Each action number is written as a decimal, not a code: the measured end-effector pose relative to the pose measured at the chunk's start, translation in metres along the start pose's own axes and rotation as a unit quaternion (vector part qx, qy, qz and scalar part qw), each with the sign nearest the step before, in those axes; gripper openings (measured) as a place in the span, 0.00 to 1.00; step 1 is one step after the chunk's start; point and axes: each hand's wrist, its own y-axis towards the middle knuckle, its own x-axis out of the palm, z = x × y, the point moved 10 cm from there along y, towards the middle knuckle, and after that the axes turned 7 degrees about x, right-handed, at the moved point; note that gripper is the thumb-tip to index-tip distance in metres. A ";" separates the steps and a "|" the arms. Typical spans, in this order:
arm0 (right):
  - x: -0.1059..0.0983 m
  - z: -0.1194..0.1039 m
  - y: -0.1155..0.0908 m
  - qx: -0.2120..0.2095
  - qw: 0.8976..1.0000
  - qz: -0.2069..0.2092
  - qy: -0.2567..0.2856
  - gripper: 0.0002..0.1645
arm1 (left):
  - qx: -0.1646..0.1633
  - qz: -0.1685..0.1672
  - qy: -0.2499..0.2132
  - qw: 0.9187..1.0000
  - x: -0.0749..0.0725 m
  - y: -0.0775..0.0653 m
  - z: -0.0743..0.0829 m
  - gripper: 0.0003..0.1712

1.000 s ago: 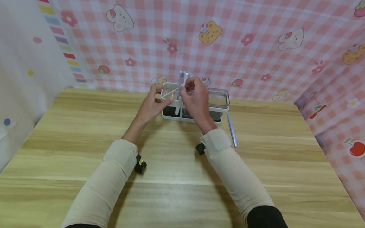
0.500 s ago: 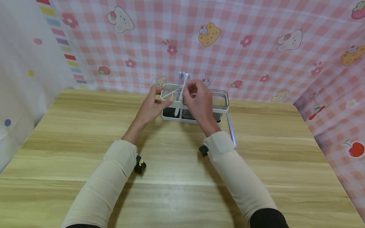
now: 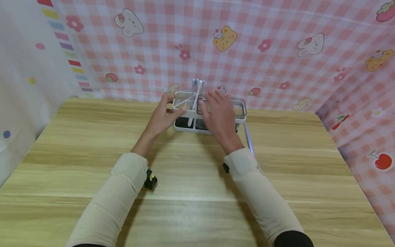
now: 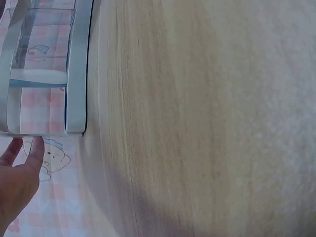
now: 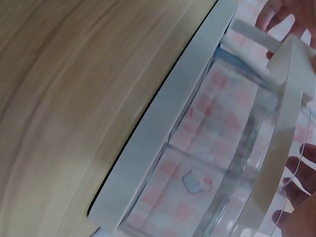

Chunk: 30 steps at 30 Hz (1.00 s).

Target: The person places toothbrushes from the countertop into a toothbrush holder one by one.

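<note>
A white toothbrush holder stands near the table's back edge. My left hand grips its left end, thumb at the front rim and fingers behind. A white toothbrush and a blue-grey toothbrush stand in it, heads up, leaning slightly; their lower handles show side by side in the left wrist view. Over the holder's right half, my right hand has its fingers extended beside a clear cup and holds no brush. In the right wrist view its fingertips are close to the clear rim.
A lilac stick-like handle lies on the wooden table just right of the holder, partly behind the right sleeve. A pink checked cloth hangs close behind the holder. Another cloth hangs along the right side.
My right hand has let go of the white toothbrush, straightened its fingers and moved right over the clear cup. The white brush stays leaning in the holder; my left hand keeps its grip.
</note>
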 end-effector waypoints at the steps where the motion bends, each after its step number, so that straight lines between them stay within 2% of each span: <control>1: -0.002 0.003 -0.001 0.003 1.000 0.005 -0.003 0.25 | -0.002 0.000 0.000 1.000 0.000 0.000 0.000 0.41; 7: -0.012 0.020 -0.004 0.018 0.999 0.034 -0.007 0.26 | -0.006 -0.007 0.004 1.000 0.000 -0.001 -0.001 0.41; 18: -0.020 0.046 -0.008 0.057 0.998 0.036 -0.017 0.27 | -0.009 -0.009 0.007 1.000 0.001 -0.001 -0.002 0.42; 25: -0.036 0.067 -0.013 0.096 0.993 0.058 0.026 0.27 | -0.007 -0.005 0.004 1.000 0.000 -0.001 -0.002 0.41; 30: -0.039 0.088 -0.018 0.131 0.989 0.051 0.047 0.29 | -0.004 -0.006 0.005 1.000 0.001 0.000 -0.003 0.41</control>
